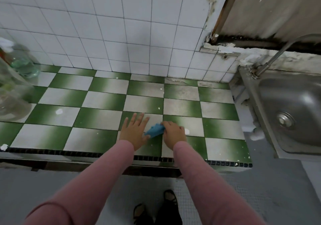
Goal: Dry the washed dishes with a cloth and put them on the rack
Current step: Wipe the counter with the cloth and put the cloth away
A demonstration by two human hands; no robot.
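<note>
One blue cloth (154, 131), two hands. Left hand (134, 131) flat on checkered counter (97, 103), fingers spread, touching cloth edge. Right hand (174, 132) curled, pinching cloth.

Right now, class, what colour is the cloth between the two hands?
Blue. The cloth shows best in the head view, held by the right hand.
</note>
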